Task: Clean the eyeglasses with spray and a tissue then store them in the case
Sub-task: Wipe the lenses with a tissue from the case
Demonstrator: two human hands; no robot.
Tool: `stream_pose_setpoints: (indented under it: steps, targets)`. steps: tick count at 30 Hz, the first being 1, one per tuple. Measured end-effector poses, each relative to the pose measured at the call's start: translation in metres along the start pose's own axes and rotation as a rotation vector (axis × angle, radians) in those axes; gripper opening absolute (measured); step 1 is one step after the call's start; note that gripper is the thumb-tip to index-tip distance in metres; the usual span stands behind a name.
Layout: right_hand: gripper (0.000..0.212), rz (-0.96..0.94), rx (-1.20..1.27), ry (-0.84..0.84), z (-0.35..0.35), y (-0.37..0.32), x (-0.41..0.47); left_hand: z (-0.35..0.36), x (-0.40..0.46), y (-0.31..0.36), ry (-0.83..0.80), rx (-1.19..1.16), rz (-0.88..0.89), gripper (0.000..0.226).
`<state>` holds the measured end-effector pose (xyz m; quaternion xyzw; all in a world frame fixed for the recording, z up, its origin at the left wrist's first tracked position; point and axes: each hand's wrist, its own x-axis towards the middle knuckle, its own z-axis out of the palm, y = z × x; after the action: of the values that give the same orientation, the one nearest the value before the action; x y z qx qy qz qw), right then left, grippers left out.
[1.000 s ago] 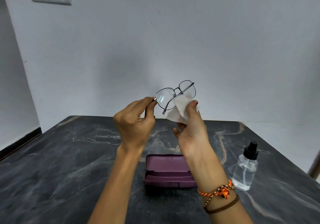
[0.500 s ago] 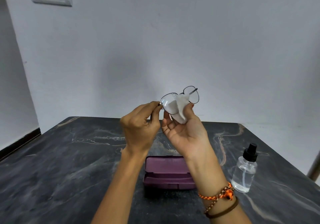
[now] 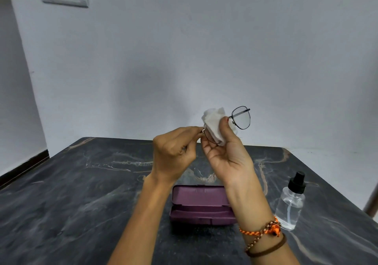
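Dark marble table carries one open purple case and one clear spray bottle, well apart; your forearms cross in front of case. Your left hand pinches end of eyeglasses frame. Your right hand pinches one tissue around near lens; far lens juts beyond thumb, uncovered.

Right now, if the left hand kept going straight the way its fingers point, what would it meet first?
The left hand points right, pinching the eyeglasses at the frame's end. Probably the tissue first, with the right hand just behind it, though depth is unclear.
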<state>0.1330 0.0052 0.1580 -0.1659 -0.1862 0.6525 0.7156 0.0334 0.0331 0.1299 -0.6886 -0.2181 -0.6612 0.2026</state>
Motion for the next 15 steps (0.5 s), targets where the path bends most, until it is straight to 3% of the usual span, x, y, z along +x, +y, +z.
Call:
stream_pose_setpoints:
  steps: [3, 8, 12, 15]
  targets:
    - [0.012, -0.019, -0.085, -0.001, -0.0017, -0.0007, 0.0003, -0.0024, -0.0005, -0.0030, -0.015, 0.001, 0.017, 0.010]
    - [0.012, -0.143, -0.456, 0.093, -0.0038, -0.0017, 0.0032, -0.0050, 0.0004, -0.0071, -0.019, 0.004, 0.039, 0.015]
    - [0.010, -0.062, -0.428, 0.102, -0.0041, -0.0039, 0.0020, -0.0060, 0.0014, -0.0070, -0.019, 0.001, 0.053, 0.011]
    - [0.009, 0.065, -0.218, 0.051, -0.0044, -0.0081, 0.0012, -0.0076, 0.0010, -0.0087, -0.029, -0.003, 0.047, 0.014]
